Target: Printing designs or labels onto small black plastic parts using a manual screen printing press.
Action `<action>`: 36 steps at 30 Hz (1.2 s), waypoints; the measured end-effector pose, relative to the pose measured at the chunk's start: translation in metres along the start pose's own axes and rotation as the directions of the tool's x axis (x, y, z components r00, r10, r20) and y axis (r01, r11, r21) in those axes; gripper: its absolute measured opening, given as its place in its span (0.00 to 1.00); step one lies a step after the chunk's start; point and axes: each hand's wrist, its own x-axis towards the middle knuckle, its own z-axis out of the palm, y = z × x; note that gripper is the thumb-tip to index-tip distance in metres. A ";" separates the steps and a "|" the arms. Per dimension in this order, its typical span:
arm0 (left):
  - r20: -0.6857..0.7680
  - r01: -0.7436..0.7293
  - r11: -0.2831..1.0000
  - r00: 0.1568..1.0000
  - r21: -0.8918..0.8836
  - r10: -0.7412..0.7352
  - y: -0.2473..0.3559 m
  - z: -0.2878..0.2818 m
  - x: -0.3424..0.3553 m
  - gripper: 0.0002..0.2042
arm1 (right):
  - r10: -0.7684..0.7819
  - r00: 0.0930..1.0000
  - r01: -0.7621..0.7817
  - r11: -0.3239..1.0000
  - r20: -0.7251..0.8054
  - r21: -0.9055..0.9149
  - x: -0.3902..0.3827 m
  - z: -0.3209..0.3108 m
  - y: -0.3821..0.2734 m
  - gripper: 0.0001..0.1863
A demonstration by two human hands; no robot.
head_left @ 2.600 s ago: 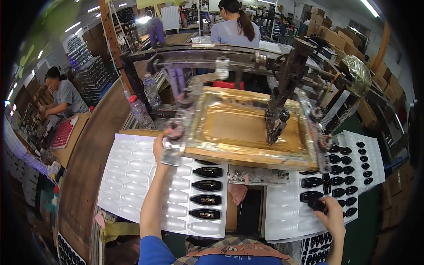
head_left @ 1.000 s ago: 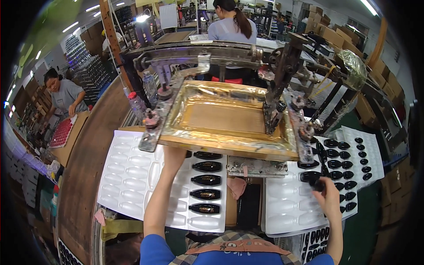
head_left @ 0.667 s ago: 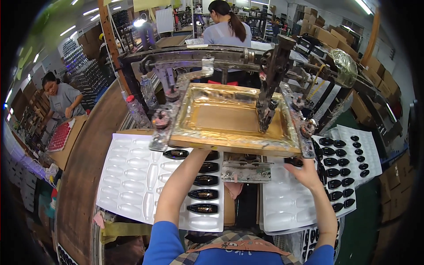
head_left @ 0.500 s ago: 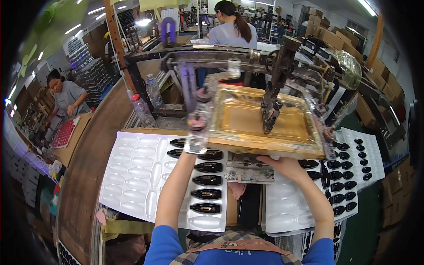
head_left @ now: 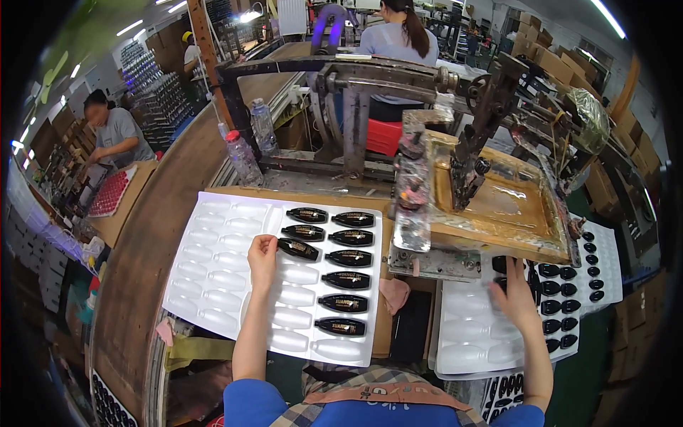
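My left hand (head_left: 262,260) is closed in a pinch on the left end of a glossy black spindle-shaped piece (head_left: 297,248) with gold print. That piece lies slightly tilted over the white molded tray (head_left: 213,274) on the left, below other printed black pieces (head_left: 343,279) in its hollows. On the right, my right hand (head_left: 517,297) reaches over a second white tray (head_left: 459,359), its thumb and fingers apart beside black pieces (head_left: 500,265). Some of its fingertips are hard to make out against the dark pieces. Between the trays stands a metal jig (head_left: 441,266) under the screen-printing frame (head_left: 491,238).
A metal arm (head_left: 469,160) hangs over the amber screen. Bottles (head_left: 243,158) stand behind the left tray, and a pink cloth (head_left: 394,294) lies by the jig. A long brown table (head_left: 153,235) runs along the left. Two co-workers (head_left: 121,135) (head_left: 398,39) are farther back.
My left hand has left the printing frame's left side and moved to a black piece on the left tray. My right hand has gone from the jig to the right tray. The view has shifted.
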 end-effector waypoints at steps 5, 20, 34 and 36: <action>0.047 -0.167 0.816 0.984 0.554 0.170 0.018 0.006 -0.013 0.06 | -0.071 0.997 0.078 0.960 0.035 -0.270 -0.025 -0.011 0.025 0.27; 0.534 -0.851 0.525 0.444 -0.001 0.720 0.131 0.167 -0.006 0.16 | -0.034 0.985 0.128 0.793 -0.167 0.596 0.016 -0.032 -0.015 0.31; 0.224 -0.104 0.963 0.961 -0.247 0.161 0.115 0.056 0.003 0.07 | -0.155 0.959 0.028 0.884 0.236 0.468 0.071 -0.009 -0.104 0.29; 0.183 -0.073 0.984 0.978 -0.164 0.103 0.093 0.018 -0.007 0.07 | -0.171 0.972 0.101 0.921 0.158 0.375 0.065 -0.005 -0.081 0.26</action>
